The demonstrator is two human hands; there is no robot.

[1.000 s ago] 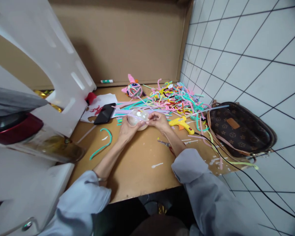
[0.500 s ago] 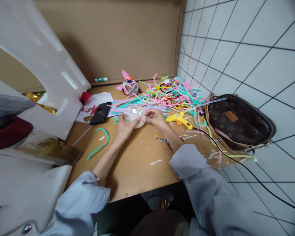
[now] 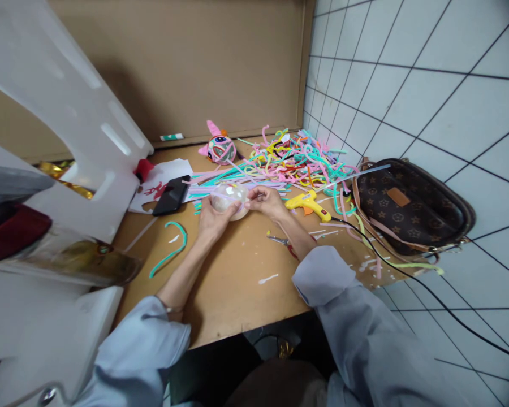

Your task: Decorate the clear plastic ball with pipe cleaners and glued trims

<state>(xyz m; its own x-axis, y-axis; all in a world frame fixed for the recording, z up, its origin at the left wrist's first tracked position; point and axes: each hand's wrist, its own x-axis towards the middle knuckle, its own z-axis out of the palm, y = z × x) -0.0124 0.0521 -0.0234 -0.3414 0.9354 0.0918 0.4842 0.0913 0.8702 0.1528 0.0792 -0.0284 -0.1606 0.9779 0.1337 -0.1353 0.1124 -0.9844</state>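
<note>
A clear, shiny ball (image 3: 233,192) is held above the table, with a lilac pipe cleaner (image 3: 220,196) lying across its surface. My left hand (image 3: 212,222) grips the ball from the left and below, thumb on its front. At the ball's right side, my right hand (image 3: 266,202) has its thumb and fingers pinched together on the end of the lilac pipe cleaner. A yellow hot glue gun (image 3: 309,204) lies just right of my right hand. Partly hidden under my right forearm are scissors (image 3: 279,240) with red handles.
Behind the ball spreads a heap of coloured pipe cleaners (image 3: 297,161), beside a pink-eared ball figure (image 3: 220,149). A black phone (image 3: 172,195) and a curved green pipe cleaner (image 3: 182,243) lie left. A brown handbag (image 3: 419,212) and the glue gun's cord (image 3: 390,261) occupy the right.
The whole view has shifted very slightly. Both hands keep nearly the same hold on the ball and the lilac pipe cleaner.
</note>
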